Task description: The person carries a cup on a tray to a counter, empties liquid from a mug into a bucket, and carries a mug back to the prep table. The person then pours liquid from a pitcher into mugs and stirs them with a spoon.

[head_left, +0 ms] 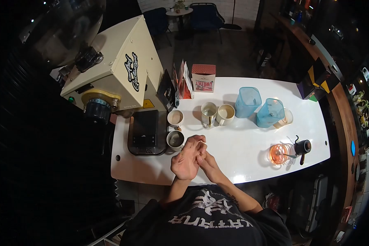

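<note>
My left hand [185, 162] is held above the table's front edge, palm turned up and fingers curled over. Against its fingertips press the closed fingers of my right hand [208, 165]. Whether anything small lies between them is hidden. Just beyond my left hand stands a dark-inside mug [176, 140], with a pale cup [175, 118] behind it. Farther back, a tall mug [208, 114] and a cream mug [225, 115] stand side by side. To the right a glass server [280, 154] holds amber liquid, next to a small black-topped hand grinder [302, 146].
On the left, a cream coffee grinder [127, 69] towers over a black scale [145, 132]. Two blue translucent pitchers [248, 102] and a glass cup [289, 117] stand on the white table [233, 151]. A red-topped box [203, 78], coffee bags [185, 82] and a dark box [319, 82] line the back.
</note>
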Available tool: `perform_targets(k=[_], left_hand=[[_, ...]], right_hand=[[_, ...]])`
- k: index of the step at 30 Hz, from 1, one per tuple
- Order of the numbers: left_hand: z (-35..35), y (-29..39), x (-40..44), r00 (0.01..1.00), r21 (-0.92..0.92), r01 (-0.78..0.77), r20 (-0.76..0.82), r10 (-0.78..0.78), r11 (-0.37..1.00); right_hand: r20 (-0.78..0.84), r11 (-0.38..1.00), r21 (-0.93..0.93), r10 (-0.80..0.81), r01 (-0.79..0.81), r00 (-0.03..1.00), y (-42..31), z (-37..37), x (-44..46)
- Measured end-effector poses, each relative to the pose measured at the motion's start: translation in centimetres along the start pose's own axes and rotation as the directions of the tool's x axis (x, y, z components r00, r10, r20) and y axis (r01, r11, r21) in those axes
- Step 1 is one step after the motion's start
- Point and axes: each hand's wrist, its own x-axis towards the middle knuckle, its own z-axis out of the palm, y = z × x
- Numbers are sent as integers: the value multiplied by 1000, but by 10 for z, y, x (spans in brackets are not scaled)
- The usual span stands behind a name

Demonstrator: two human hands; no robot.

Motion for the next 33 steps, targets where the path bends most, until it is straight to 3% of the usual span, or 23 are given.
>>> perform_targets(k=[5, 8, 12, 14, 16, 19, 20, 21, 27, 31, 33], left_hand=[[-5, -5, -1, 999, -42, 32, 33, -31, 999], [-8, -5, 0, 999, -33, 24, 49, -22, 999], [-10, 2, 5, 998, -171, 62, -19, -66, 983], [-13, 2, 5, 997, -215, 76, -11, -80, 974], [-15, 0, 6, 970, -193, 229, 130, -207, 954], [-17, 2, 10, 963, -189, 235, 180, -202, 953], [-17, 2, 7, 964, -104, 259, 83, -251, 960], [-16, 2, 7, 964, -106, 262, 84, -254, 959], [-18, 1, 9, 961, -93, 255, 140, -241, 962], [-20, 4, 10, 963, -197, 260, 120, -240, 945], [-24, 7, 8, 964, -274, 260, 136, -231, 926]], right_hand=[[-110, 981, 190, -11, 32, 994, 16, 1, 0], [-128, 989, 149, 41, -22, 991, 11, 2, 1], [-78, 996, 86, -18, 24, 997, 6, -2, 3], [-21, 890, 454, 63, -47, 998, -1, 1, 6], [-60, 902, 428, 89, -55, 994, 5, -2, 5], [-137, 898, 436, 124, -52, 983, -6, 5, 6], [-143, 893, 450, 53, 17, 988, 6, 2, 8], [-151, 883, 462, -18, 86, 988, 8, 2, 10], [-253, 952, 289, -22, 97, 967, 5, 10, 11], [-172, 965, 251, -29, 72, 985, 17, -1, 10], [-68, 879, 477, 17, 17, 998, 11, -1, 11]])
